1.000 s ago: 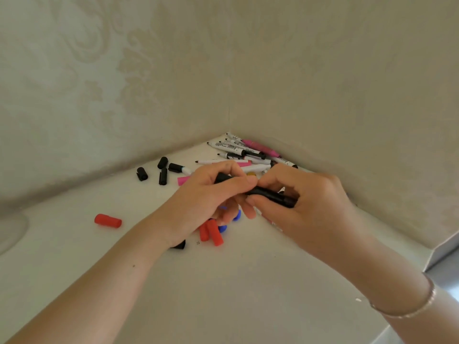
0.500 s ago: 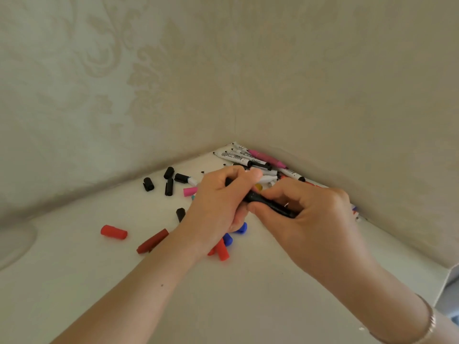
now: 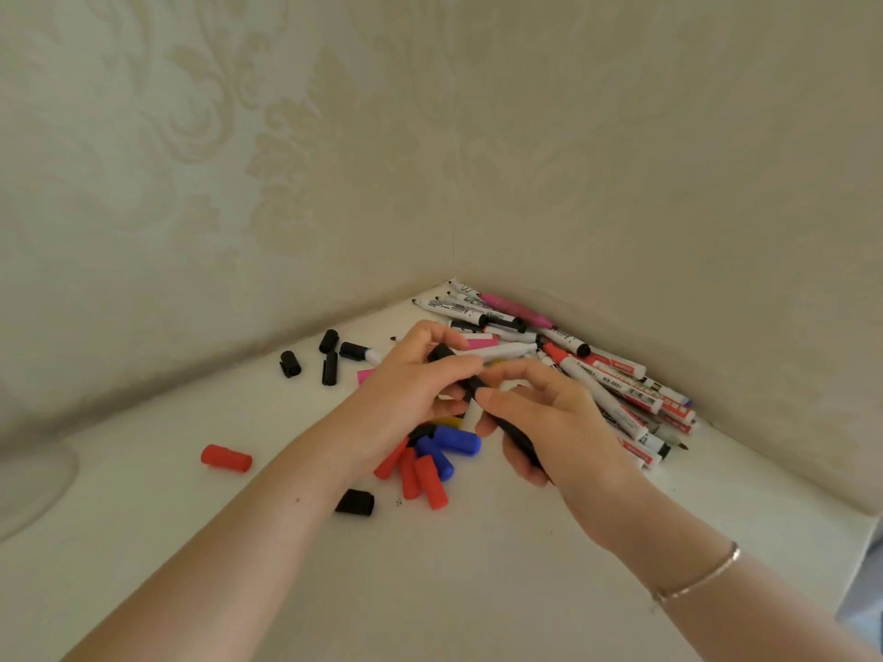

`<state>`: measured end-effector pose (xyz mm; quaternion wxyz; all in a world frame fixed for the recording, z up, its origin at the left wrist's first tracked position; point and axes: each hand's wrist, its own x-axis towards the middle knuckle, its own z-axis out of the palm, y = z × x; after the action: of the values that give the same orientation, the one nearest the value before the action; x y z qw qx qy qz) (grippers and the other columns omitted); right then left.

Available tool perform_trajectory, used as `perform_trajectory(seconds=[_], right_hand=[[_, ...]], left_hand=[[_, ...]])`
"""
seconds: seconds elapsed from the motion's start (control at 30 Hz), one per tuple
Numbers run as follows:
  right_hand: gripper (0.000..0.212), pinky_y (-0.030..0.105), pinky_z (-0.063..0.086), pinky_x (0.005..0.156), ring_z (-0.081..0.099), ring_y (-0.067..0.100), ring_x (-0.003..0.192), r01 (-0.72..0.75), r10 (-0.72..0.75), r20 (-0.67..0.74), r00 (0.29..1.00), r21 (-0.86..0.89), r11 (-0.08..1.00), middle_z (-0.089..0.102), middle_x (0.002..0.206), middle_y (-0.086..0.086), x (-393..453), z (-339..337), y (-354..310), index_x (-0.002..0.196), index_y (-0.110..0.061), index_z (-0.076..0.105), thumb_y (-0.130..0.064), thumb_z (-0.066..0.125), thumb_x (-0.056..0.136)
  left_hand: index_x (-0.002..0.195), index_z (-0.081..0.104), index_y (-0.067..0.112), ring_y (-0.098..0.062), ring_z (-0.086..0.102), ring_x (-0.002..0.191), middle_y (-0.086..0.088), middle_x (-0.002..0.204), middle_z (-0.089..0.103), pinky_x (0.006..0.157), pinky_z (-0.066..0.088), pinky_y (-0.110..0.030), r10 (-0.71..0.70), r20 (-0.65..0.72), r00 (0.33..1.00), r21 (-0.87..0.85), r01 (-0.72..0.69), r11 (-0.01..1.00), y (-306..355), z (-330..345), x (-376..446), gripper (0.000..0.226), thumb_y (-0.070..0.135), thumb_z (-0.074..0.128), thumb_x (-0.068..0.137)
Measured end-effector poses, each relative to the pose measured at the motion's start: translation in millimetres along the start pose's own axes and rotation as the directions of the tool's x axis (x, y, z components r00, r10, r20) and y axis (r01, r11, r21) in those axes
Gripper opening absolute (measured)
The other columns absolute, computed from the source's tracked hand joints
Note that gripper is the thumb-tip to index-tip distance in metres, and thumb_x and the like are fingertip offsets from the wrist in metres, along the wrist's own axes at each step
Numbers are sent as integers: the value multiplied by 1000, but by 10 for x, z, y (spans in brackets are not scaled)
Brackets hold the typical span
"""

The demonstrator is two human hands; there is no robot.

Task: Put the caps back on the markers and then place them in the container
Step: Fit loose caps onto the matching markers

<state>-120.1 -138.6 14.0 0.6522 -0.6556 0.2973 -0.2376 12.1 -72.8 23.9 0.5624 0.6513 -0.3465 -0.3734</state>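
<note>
My left hand (image 3: 411, 389) pinches a black cap (image 3: 442, 352) between thumb and fingers. My right hand (image 3: 549, 418) grips a black marker (image 3: 518, 439), whose white neck (image 3: 473, 413) shows between the two hands. The cap end and the marker meet in front of the pile. A heap of uncapped and capped markers (image 3: 611, 389) lies in the corner behind my hands. Loose red caps (image 3: 425, 477) and blue caps (image 3: 454, 441) lie under my hands. A container cannot be made out for sure.
A single red cap (image 3: 225, 457) lies to the left, and a black cap (image 3: 354, 502) sits near my left wrist. Several black caps (image 3: 329, 355) lie by the left wall. A pale round object (image 3: 28, 480) shows at the far left edge. Walls close the corner behind.
The marker has turned from lying across between both hands to pointing down into my right palm, and its white neck now shows. The view has shifted, showing more of the marker pile.
</note>
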Motion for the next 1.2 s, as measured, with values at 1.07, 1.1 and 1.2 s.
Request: perform_trajectory(seconds=[1.07, 1.1, 1.2], right_hand=[[20, 18, 24, 30, 33, 13, 34, -122, 116, 37, 993, 276, 953, 57, 67, 11, -101, -82, 67, 109, -13, 59, -9, 46, 95], [16, 18, 24, 29, 32, 13, 33, -123, 121, 25, 992, 296, 947, 57, 68, 12, -86, -88, 56, 105, -12, 58, -10, 45, 95], [9, 18, 24, 30, 33, 14, 35, -98, 99, 13, 995, 323, 941, 56, 68, 12, -38, -75, 17, 94, -11, 55, -11, 46, 95]], left_hand=[[102, 63, 15, -11, 73, 81, -1, 90, 76, 67, 55, -21, -9, -169, 986, 86, 24, 996, -30, -475, -227, 14, 15, 66, 89], [98, 65, 16, -12, 73, 81, 0, 89, 75, 69, 56, -22, -7, -128, 992, 148, 26, 989, -50, -447, -244, 14, 15, 70, 85], [91, 67, 20, -10, 70, 78, 6, 85, 73, 72, 56, -27, 37, 34, 999, 355, -47, 934, -122, -283, -291, 16, 14, 76, 79]])
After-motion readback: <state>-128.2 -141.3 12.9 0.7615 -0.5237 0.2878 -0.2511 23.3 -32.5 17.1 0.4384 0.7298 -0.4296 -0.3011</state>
